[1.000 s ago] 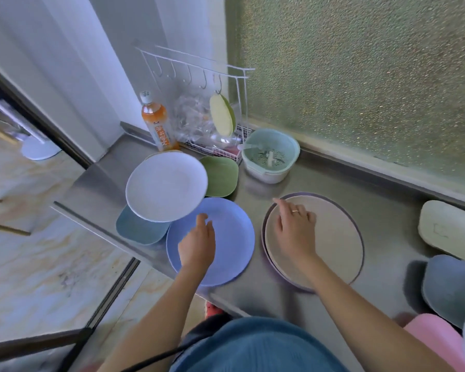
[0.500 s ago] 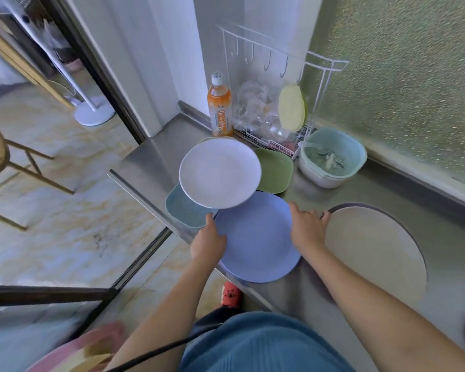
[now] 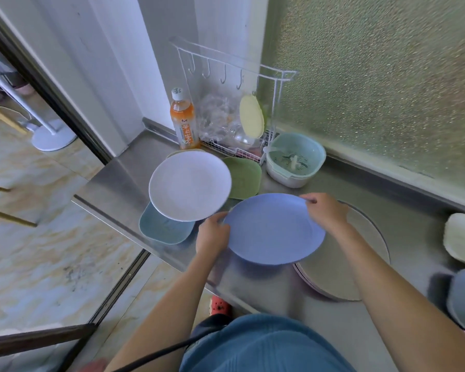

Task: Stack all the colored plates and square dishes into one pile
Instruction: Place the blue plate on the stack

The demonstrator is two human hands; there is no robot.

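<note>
Both hands grip the blue round plate (image 3: pixel 273 229) at centre frame: the left hand (image 3: pixel 212 233) is curled on its left rim, the right hand (image 3: pixel 324 212) pinches its upper right rim. Half a second ago the plate lay flat on the steel counter (image 3: pixel 124 173); now it is lifted and tilted, overlapping the beige round plate (image 3: pixel 365 253) to its right. Up and left, a matte white round plate (image 3: pixel 189 185) rests over a teal square dish (image 3: pixel 163 229), beside a green square dish (image 3: pixel 243 178).
</note>
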